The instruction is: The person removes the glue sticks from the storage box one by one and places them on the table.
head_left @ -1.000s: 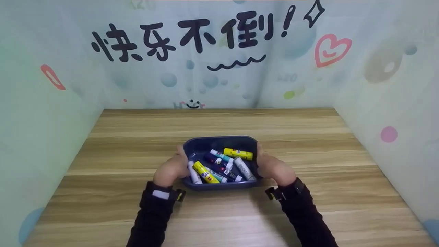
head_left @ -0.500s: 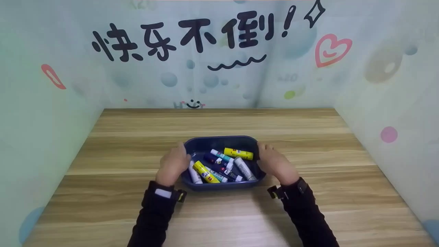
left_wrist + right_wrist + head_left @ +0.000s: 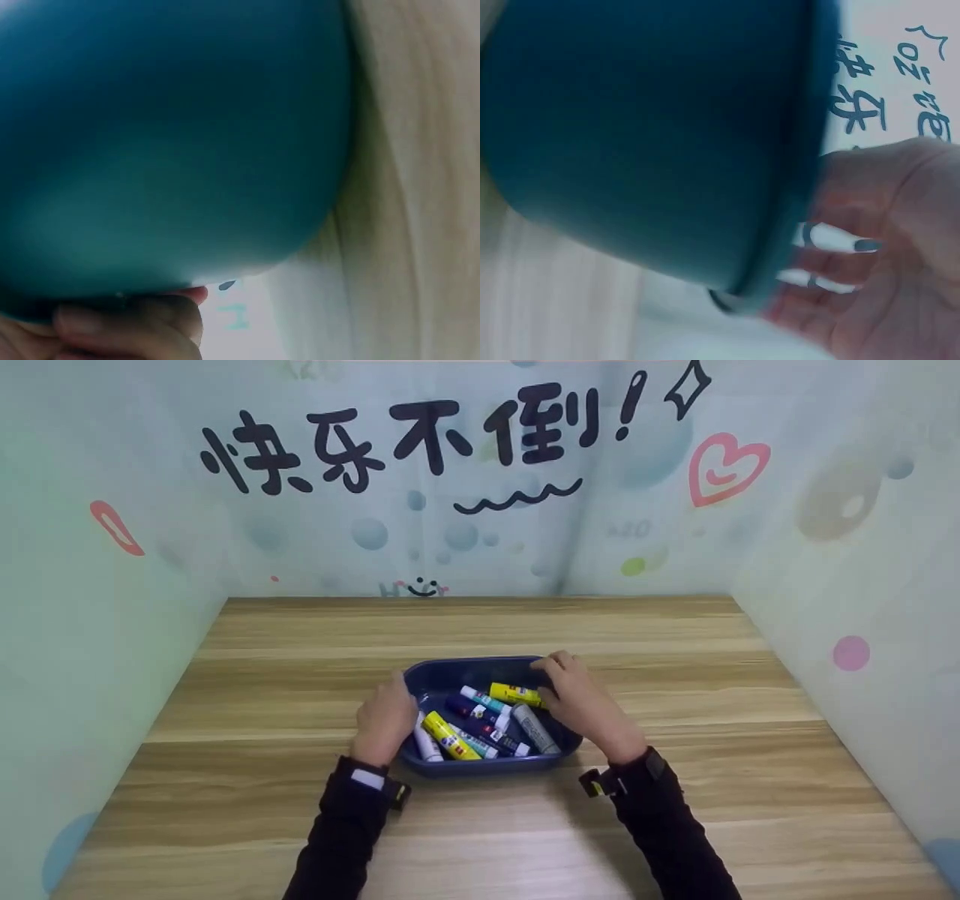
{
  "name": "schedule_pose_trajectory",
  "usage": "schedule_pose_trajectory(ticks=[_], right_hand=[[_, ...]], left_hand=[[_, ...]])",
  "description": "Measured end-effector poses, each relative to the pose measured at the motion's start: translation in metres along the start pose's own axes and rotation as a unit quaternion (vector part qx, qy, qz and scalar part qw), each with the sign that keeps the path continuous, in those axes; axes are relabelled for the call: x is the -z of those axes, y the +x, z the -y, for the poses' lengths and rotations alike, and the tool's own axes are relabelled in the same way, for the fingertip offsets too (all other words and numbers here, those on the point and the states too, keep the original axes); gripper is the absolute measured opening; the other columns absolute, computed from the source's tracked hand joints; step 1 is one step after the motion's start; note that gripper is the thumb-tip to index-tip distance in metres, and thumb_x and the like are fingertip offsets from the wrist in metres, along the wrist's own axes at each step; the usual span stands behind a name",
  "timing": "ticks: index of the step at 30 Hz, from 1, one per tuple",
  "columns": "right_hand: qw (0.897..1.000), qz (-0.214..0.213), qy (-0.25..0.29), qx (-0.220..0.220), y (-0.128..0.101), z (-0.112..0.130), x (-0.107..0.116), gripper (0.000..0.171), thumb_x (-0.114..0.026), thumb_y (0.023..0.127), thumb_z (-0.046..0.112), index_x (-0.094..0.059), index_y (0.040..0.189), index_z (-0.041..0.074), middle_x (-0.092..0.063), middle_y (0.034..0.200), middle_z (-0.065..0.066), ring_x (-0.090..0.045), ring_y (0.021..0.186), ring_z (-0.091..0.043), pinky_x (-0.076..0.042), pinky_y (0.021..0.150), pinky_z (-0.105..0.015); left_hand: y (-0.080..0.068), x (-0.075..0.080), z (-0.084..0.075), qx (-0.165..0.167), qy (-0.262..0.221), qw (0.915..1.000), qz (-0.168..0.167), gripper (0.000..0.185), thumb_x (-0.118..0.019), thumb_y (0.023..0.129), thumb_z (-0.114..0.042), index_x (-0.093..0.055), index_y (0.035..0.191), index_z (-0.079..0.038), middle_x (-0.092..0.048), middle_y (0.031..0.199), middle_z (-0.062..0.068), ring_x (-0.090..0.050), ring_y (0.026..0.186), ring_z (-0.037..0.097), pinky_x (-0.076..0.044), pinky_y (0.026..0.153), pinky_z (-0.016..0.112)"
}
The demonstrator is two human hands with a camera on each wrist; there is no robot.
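Observation:
A dark blue plastic basin [image 3: 487,767] sits mid-table with several glue sticks lying jumbled inside. Among them are a yellow glue stick [image 3: 450,736], another yellow one partly behind my right fingers, navy ones [image 3: 499,739] and a grey-white one [image 3: 534,729]. My left hand [image 3: 386,720] holds the basin's left rim; in the left wrist view its curled fingers [image 3: 135,330] show at the rim. Over the right rim reaches my right hand [image 3: 592,705], fingers loosely bent and spread above the sticks. The right wrist view shows that hand's palm [image 3: 900,270] beside the basin's outer wall [image 3: 645,127].
The wood-grain table [image 3: 480,840] runs back to a printed cloth wall [image 3: 480,547] with large black characters. Side walls of similar cloth stand at left and right. Dark sleeves [image 3: 334,832] and wrist cameras lie near the basin's front corners.
My right hand has left the basin's right side and moved up and inward over its rim. My left hand has shifted from the side wall up to the left rim. The basin stays in place.

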State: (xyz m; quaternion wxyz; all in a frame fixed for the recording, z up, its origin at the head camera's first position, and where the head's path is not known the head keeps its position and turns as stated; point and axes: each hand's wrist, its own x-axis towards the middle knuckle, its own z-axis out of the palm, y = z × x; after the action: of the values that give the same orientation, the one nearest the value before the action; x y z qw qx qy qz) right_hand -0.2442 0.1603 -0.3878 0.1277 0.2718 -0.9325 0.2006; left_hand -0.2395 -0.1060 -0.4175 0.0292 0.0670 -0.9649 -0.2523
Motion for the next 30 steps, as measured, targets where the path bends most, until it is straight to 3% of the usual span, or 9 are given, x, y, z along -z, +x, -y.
schedule_pose_trajectory(ticks=[5, 11, 20, 25, 30], right_hand=[[0.999, 0.024, 0.032, 0.031, 0.003, 0.001, -0.013, 0.03, -0.062, 0.087, 0.007, -0.056, 0.115, -0.002, -0.054, 0.111, -0.017, -0.053, 0.105, -0.03, -0.045, 0.093, -0.041], [0.997, 0.076, 0.019, 0.014, 0.002, 0.0, -0.028, 0.036, -0.061, 0.089, 0.017, -0.054, 0.121, 0.001, -0.053, 0.115, -0.015, -0.05, 0.105, -0.028, -0.044, 0.091, -0.041], [0.997, 0.042, -0.059, 0.037, 0.0, 0.001, -0.042, 0.035, -0.067, 0.084, 0.02, -0.06, 0.114, 0.003, -0.06, 0.109, -0.014, -0.054, 0.097, -0.031, -0.045, 0.083, -0.045], [0.996, 0.045, -0.075, 0.03, 0.0, 0.003, -0.044, 0.03, -0.065, 0.083, 0.014, -0.062, 0.11, 0.003, -0.061, 0.106, -0.015, -0.053, 0.095, -0.031, -0.045, 0.081, -0.046], [0.994, 0.066, -0.084, 0.013, 0.002, 0.004, -0.044, 0.035, -0.064, 0.082, 0.019, -0.061, 0.114, 0.005, -0.059, 0.102, -0.014, -0.051, 0.092, -0.029, -0.044, 0.078, -0.044]], left_hand=[[0.0, 0.0, 0.0, 0.007, -0.012, 0.9999, 0.008, 0.032, -0.045, 0.092, -0.014, -0.048, 0.121, -0.001, -0.062, 0.109, 0.025, -0.061, 0.093, 0.041, -0.049, 0.073, 0.054], [0.001, 0.0, 0.001, 0.006, -0.024, 0.9996, 0.012, 0.037, -0.045, 0.091, -0.015, -0.046, 0.126, -0.002, -0.062, 0.11, 0.025, -0.061, 0.094, 0.039, -0.049, 0.074, 0.052], [0.004, -0.001, 0.002, 0.016, -0.035, 0.9983, 0.044, 0.045, -0.044, 0.093, -0.017, -0.039, 0.136, -0.003, -0.059, 0.117, 0.025, -0.06, 0.1, 0.037, -0.05, 0.076, 0.049], [0.004, 0.0, 0.002, 0.023, -0.044, 0.9975, 0.05, 0.046, -0.043, 0.094, -0.016, -0.036, 0.138, -0.004, -0.058, 0.118, 0.025, -0.06, 0.1, 0.036, -0.05, 0.078, 0.048], [0.004, -0.001, 0.003, 0.013, -0.048, 0.9979, 0.04, 0.046, -0.043, 0.093, -0.015, -0.037, 0.137, -0.002, -0.059, 0.116, 0.026, -0.06, 0.099, 0.036, -0.05, 0.078, 0.048]])
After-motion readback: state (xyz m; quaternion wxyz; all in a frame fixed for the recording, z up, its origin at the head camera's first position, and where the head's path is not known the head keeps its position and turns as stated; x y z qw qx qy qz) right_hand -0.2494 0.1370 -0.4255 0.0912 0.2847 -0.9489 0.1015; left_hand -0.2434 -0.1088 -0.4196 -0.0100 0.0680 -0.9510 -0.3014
